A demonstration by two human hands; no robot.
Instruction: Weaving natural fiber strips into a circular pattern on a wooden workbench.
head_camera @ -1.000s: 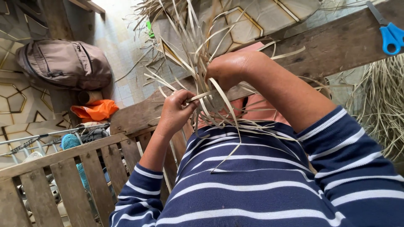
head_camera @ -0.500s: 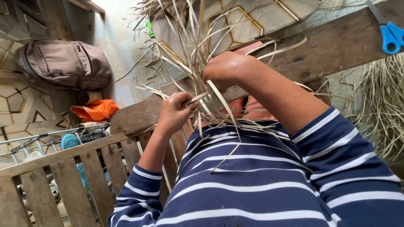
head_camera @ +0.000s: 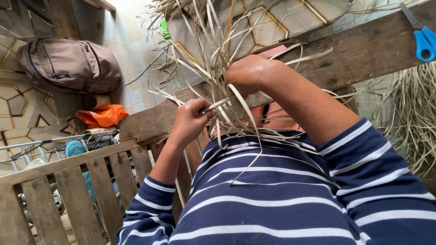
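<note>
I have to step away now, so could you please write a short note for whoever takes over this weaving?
Left hand: closed, pinching one pale strip at the bundle's near side.
Right hand: closed in a grip around the gathered palm strips, which fan upward and outward.
Loose strip ends hang over the striped shirt.
Scissors lie on the wooden beam, upper right.
Done: strips gathered and partly interlaced.
Left: most ends remain loose; the amount woven is hidden by the hands.

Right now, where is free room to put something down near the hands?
Bare room: the wooden beam between the right hand and the blue scissors. Crowded: the straw strips around the left hand; the floor by the backpack and orange cloth.
</note>
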